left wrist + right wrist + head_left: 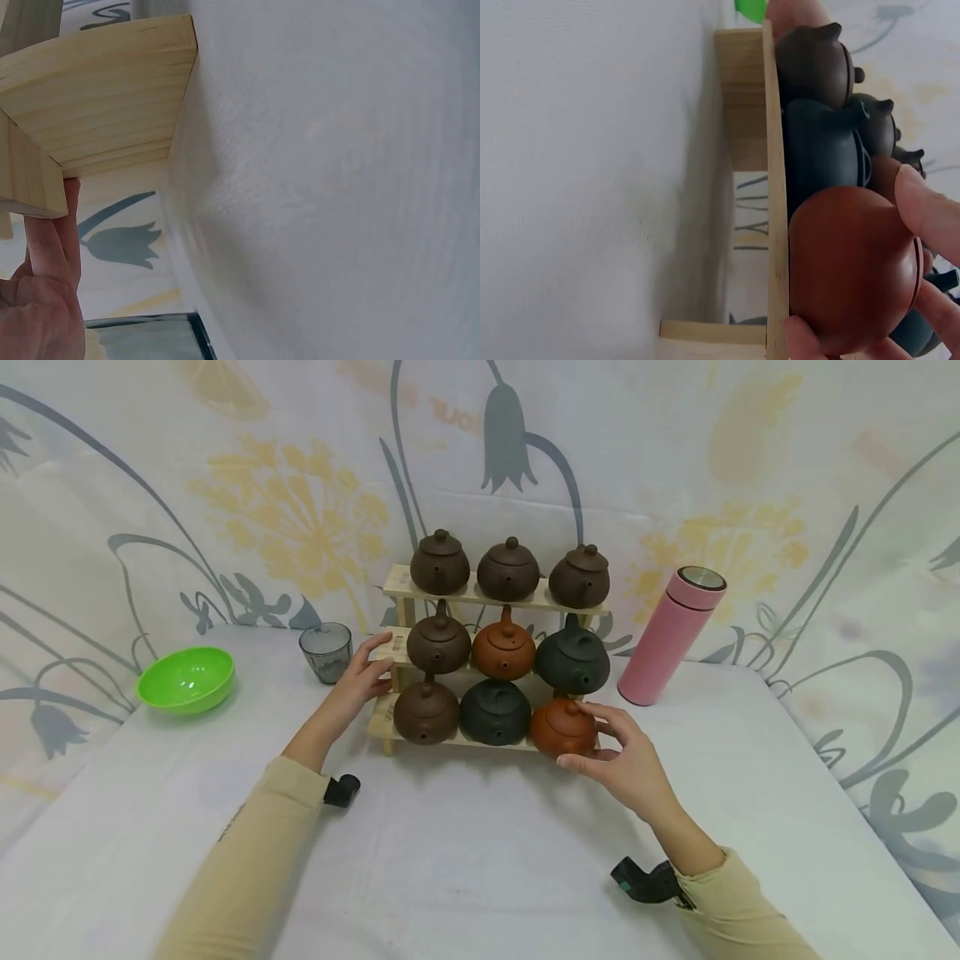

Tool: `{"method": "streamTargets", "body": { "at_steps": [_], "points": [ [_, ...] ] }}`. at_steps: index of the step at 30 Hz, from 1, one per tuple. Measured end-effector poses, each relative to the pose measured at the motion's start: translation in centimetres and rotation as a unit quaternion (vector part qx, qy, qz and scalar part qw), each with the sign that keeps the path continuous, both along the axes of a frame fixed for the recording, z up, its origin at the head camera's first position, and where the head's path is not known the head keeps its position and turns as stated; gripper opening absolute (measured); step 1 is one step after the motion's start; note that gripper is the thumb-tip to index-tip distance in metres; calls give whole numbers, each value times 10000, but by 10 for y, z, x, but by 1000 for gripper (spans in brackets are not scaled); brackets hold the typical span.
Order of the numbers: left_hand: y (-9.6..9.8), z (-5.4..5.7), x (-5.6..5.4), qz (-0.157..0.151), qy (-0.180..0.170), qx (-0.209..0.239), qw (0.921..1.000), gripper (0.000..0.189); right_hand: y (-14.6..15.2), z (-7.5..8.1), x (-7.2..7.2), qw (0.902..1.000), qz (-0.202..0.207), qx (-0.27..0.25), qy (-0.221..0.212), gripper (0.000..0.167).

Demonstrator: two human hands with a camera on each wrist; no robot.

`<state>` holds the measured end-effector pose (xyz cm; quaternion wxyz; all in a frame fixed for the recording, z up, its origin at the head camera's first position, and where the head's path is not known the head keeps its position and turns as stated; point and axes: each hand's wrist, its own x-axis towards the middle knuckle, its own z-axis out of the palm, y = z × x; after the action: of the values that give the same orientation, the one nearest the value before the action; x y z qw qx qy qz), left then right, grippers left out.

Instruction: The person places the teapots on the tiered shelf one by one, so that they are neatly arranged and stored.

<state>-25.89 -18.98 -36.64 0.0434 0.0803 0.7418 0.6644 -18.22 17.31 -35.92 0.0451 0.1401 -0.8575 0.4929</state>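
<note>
A three-tier wooden stand (388, 720) holds small clay teapots in rows of three. My right hand (626, 758) grips the reddish-orange teapot (561, 728) at the right end of the bottom tier, thumb low in front and fingers round its far side. Close up in the right wrist view, this teapot (851, 270) sits against the shelf board beside a dark teapot (821, 150). At the stand's left end, my left hand (351, 685) rests with outstretched fingers by the middle tier. The left wrist view shows its fingers (49, 251) against the wood.
Left of the stand are a grey transparent cup (327, 653) and a bright green bowl (187, 681). A pink thermos (671, 639) stands to the right. A patterned cloth (300, 460) hangs behind the white-covered table (465, 860).
</note>
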Motion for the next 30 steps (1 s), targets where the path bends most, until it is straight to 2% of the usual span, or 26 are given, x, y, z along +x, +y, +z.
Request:
{"method": "streamTargets", "body": {
  "at_steps": [5,15,24,28,30],
  "points": [
    [1,-1,0,-33,5,-6,10000,53,-3,-1,1,9997,-223,34,26,69],
    [3,-5,0,-91,45,54,9999,53,1,-5,1,9993,-295,-217,-66,68],
    [2,-6,1,-176,27,43,9998,54,8,-3,4,9998,-76,-159,-85,70],
    [-8,1,9,-312,10,-233,9992,56,27,4,10,9999,-98,15,49,65],
    [-16,7,18,-275,174,-775,9965,58,43,10,12,9994,-239,169,210,61]
  ]
}}
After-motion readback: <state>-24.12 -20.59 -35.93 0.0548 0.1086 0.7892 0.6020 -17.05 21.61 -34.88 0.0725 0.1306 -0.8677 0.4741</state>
